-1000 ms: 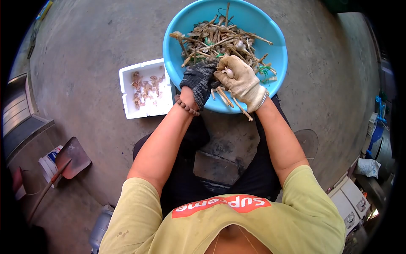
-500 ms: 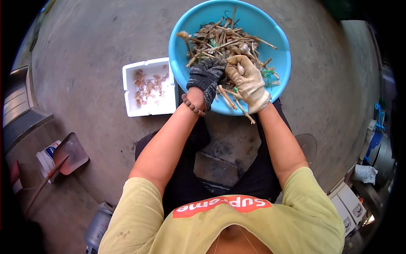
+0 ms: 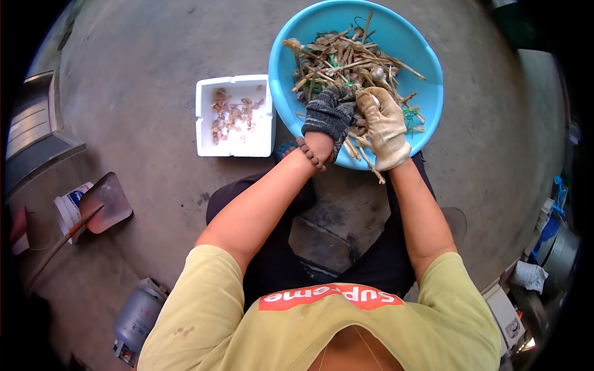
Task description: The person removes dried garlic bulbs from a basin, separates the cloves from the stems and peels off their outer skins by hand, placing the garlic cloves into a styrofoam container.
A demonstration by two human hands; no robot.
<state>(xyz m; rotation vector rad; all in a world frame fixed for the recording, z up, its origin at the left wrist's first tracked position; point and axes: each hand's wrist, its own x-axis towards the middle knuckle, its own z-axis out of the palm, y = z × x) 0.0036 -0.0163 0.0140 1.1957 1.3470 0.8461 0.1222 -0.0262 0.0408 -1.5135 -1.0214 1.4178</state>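
A blue basin (image 3: 416,55) of dried garlic stalks (image 3: 346,65) is filling the frame's upper middle; a white box (image 3: 247,146) of brownish pieces (image 3: 236,113) is sitting left of it. Over the basin, the gloved right hand (image 3: 383,127) is gripping a pale piece (image 3: 375,100), seemingly a clove, beside the curled, gloved left hand (image 3: 331,112), its hold unclear; working low should be catching loose bits.
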